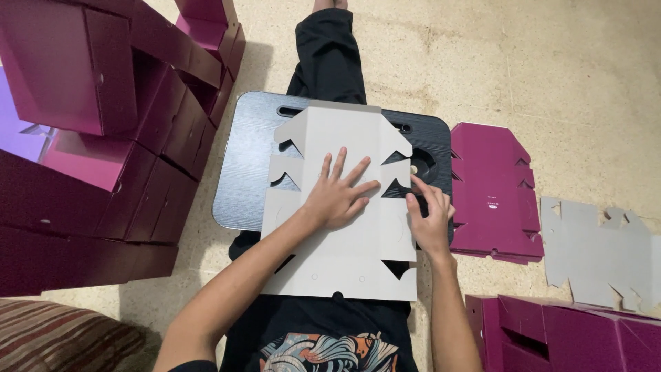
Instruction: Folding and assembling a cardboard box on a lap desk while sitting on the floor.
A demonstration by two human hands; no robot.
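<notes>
- Currently, a flat grey cardboard blank (344, 227) lies unfolded on a black lap worktop (248, 165), its near edge overhanging toward the person.
- Left hand (337, 196): fingers spread apart, palm pressed flat on the middle of the blank.
- Right hand (430, 220): fingertips closed on a side flap at the blank's right edge.
- Right of the worktop: a stack of flat magenta blanks (492, 193) on the floor.
- Left: folded magenta boxes (103, 138), piled.

Left of the left hand (337, 196), stacked magenta boxes (117, 138) wall off the floor; bare lap desk (248, 165) lies between. Right of the right hand (430, 220), flat magenta blanks (492, 193) and a grey blank (599, 251) cover the floor; beyond them bare floor (551, 62) lies open.
</notes>
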